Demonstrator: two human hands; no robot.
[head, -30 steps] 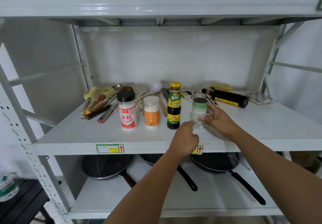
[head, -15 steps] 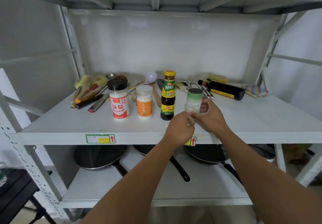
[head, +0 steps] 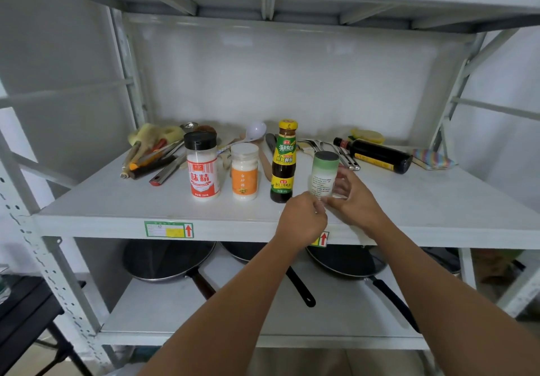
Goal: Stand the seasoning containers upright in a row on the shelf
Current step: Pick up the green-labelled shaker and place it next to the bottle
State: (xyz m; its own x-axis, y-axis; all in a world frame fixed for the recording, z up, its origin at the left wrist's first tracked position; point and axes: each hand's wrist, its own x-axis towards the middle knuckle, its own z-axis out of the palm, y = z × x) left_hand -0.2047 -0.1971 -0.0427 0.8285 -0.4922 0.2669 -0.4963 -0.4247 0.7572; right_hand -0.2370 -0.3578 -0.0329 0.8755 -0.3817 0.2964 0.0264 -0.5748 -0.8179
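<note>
Three containers stand upright in a row on the white shelf [head: 117, 200]: a black-capped jar with a red label [head: 202, 165], a white jar with an orange label [head: 245, 171] and a dark sauce bottle with a yellow cap [head: 284, 161]. Right of them a green-topped jar [head: 323, 174] stands upright. My right hand [head: 355, 197] wraps its lower right side. My left hand [head: 302, 218] touches its base from the front-left with curled fingers. A dark soy bottle [head: 377, 155] lies on its side at the back right.
Utensils [head: 152, 156], a white spoon [head: 255, 130] and forks [head: 330, 149] lie along the back of the shelf. A yellow sponge [head: 368, 135] and a striped cloth [head: 432, 158] sit at the back right. Pans [head: 166, 258] rest on the lower shelf.
The green-topped jar has come down slightly and stands nearer the sauce bottle. Both hands have closed in on its base. The camera view has shifted.
</note>
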